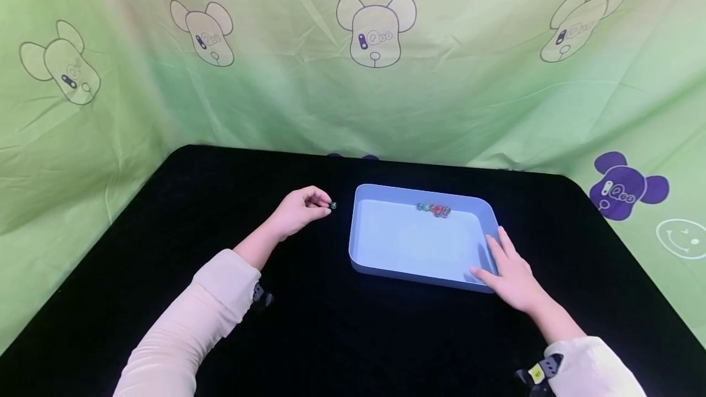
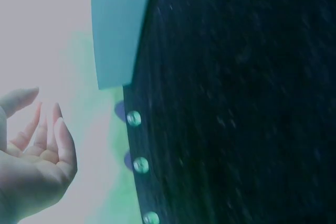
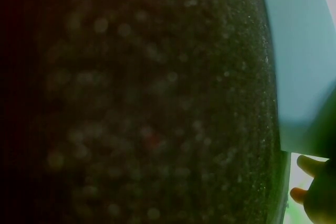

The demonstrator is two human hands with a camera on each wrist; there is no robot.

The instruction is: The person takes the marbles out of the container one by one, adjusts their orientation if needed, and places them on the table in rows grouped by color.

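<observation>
Marble (image 1: pixel 333 205): dark and glassy, on the desk (image 1: pixel 325 336) towards its far edge, just beyond the fingertips of the left hand (image 1: pixel 298 210); contact cannot be told.
Left fingers: loosely curled, thumb parted from the rest, nothing seen between them in the left wrist view.
Step in hand: seemingly a reach for the loose marble, with no grip made.
Next move: would call for a light pinch of thumb and finger, since something so round could roll off.
Desk row: two more marbles (image 2: pixel 140 165) appear in line with it in the left wrist view.
Right fingers: spread and nearly straight over the near right corner of the tray (image 1: pixel 405 276); the right hand (image 1: pixel 513 280) touches it, but a firm grip cannot be told.
Tray: blue, right of the loose marble, with green and red marbles (image 1: pixel 438 210) bunched by its far wall.
</observation>
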